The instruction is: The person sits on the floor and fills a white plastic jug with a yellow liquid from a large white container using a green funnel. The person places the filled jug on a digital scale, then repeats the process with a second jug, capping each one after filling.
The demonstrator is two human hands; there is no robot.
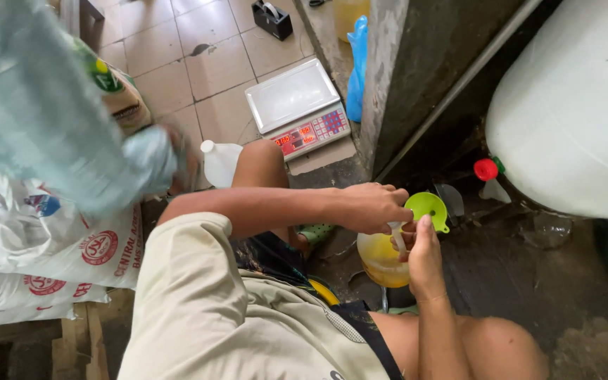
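Seen from my head camera, looking down at my lap as I crouch on a dark, stained floor [529,281].

My left hand [371,207] reaches across from the left, its fingers curled shut around the rim of a lime-green funnel [427,207]. My right hand [423,260] comes up from below, thumb pointing upward, closed around the neck of a clear plastic bag [381,260] holding yellow liquid. The funnel sits at the bag's mouth, and the bag hangs between my knees, just above the floor.

Just beyond the funnel, to the right, is a large white tank [571,105] with a red tap [485,169] low on its side. The tap is near the funnel but not touching it. A grey concrete pillar [402,70] stands behind my hands, with a blue plastic bag [357,70] against its left side.

To the left of the pillar, a white digital weighing scale [297,105] with a red display rests on the tiled floor. A small white plastic bottle [219,162] stands beside my left knee.

On the far left, printed white sacks [51,246] are stacked. Above them a blurred pale-blue sleeve [43,105] of another person fills the corner, hiding part of the sacks.
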